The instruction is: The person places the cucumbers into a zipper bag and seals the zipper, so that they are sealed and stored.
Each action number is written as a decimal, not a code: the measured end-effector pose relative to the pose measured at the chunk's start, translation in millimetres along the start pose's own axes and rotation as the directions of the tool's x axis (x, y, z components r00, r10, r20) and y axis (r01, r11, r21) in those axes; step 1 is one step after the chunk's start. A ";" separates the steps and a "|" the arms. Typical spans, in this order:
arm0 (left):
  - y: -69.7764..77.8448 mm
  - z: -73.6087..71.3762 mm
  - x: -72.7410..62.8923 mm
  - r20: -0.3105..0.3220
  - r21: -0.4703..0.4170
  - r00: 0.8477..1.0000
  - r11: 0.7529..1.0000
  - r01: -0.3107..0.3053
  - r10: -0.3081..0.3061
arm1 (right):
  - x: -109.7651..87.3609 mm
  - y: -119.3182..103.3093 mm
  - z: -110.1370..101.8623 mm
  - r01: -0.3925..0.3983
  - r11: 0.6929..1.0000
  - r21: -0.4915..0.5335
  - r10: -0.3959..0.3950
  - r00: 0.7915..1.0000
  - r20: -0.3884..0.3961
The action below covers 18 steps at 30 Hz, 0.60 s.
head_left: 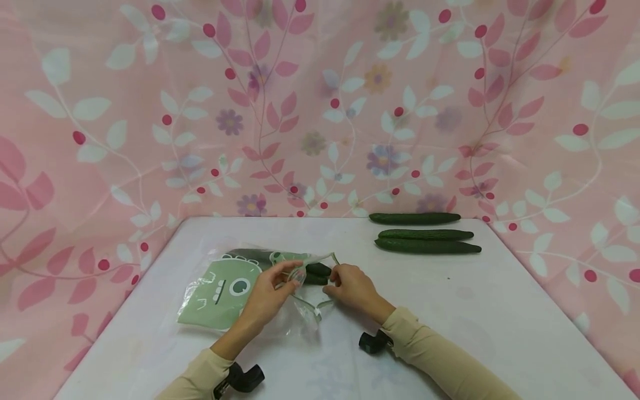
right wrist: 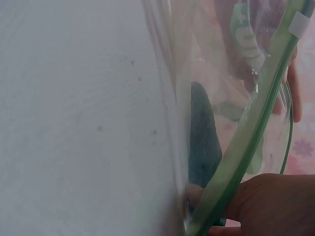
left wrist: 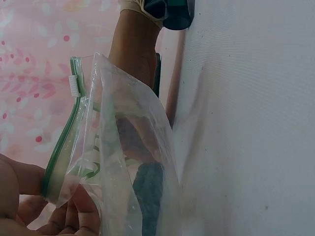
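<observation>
A clear zip bag (head_left: 216,294), printed with a green one-eyed cartoon face, lies on its side with its mouth to the right. My left hand (head_left: 270,294) pinches the upper edge of that mouth beside the green zip strip (left wrist: 61,147). Dark green cucumbers (head_left: 316,272) lie inside, their ends near the opening. At the mouth, my right hand (head_left: 352,286) grips a cucumber (right wrist: 203,132) by its near end, thumb and fingers partly behind the zip strip. A white slider (right wrist: 299,25) sits on the strip.
Three more cucumbers lie at the table's back right: one (head_left: 415,219) at the rear edge and a close pair (head_left: 427,246) in front of it. The white table (head_left: 475,333) meets a pink floral curtain (head_left: 310,111) behind. Black cameras (head_left: 245,379) are worn on both wrists.
</observation>
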<state>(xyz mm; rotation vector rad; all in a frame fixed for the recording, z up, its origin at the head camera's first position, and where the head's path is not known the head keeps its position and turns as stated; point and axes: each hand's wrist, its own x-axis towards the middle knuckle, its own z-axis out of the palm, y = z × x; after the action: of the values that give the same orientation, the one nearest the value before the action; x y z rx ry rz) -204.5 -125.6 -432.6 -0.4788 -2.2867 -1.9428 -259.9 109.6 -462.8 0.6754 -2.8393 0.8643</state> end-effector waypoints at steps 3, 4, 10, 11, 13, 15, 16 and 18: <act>-0.1 -1.2 -0.9 0.020 0.025 0.999 0.999 -0.033 0.033 | -0.8 2.7 -1.8 0.010 1.000 -0.027 -0.009 1.000 0.019; 0.0 -1.2 -0.9 0.029 0.037 0.999 0.998 -0.047 0.046 | -1.2 3.9 -2.6 0.013 0.999 -0.039 -0.012 1.000 0.024; -0.8 0.7 -1.5 0.076 0.172 0.996 0.983 -0.068 0.055 | -5.9 10.2 -5.7 0.057 0.986 -0.157 -0.044 0.996 0.082; -1.2 1.4 -1.5 0.077 0.199 0.996 0.978 -0.065 0.051 | -6.9 11.2 -6.0 0.064 0.983 -0.172 -0.049 0.995 0.091; -1.9 3.1 -1.4 0.074 0.240 0.996 0.968 -0.068 0.051 | -8.5 12.6 -6.9 0.065 0.979 -0.191 -0.047 0.994 0.101; -2.7 4.8 -1.0 0.064 0.264 0.996 0.961 -0.078 0.063 | -9.8 13.2 -8.3 0.066 0.979 -0.193 -0.047 0.994 0.101; -2.9 5.6 -1.0 0.056 0.270 0.996 0.959 -0.083 0.070 | -10.3 13.2 -9.1 0.064 0.979 -0.195 -0.045 0.994 0.100; -3.7 6.7 -1.1 0.037 0.276 0.996 0.957 -0.088 0.081 | -11.5 13.0 -10.4 0.060 0.977 -0.204 -0.040 0.994 0.099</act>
<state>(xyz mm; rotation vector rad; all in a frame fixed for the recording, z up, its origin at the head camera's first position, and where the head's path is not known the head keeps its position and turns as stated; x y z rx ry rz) -203.8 -119.7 -437.6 -0.5613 -2.4575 -1.5518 -255.7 129.3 -463.2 0.7746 -2.9251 0.5326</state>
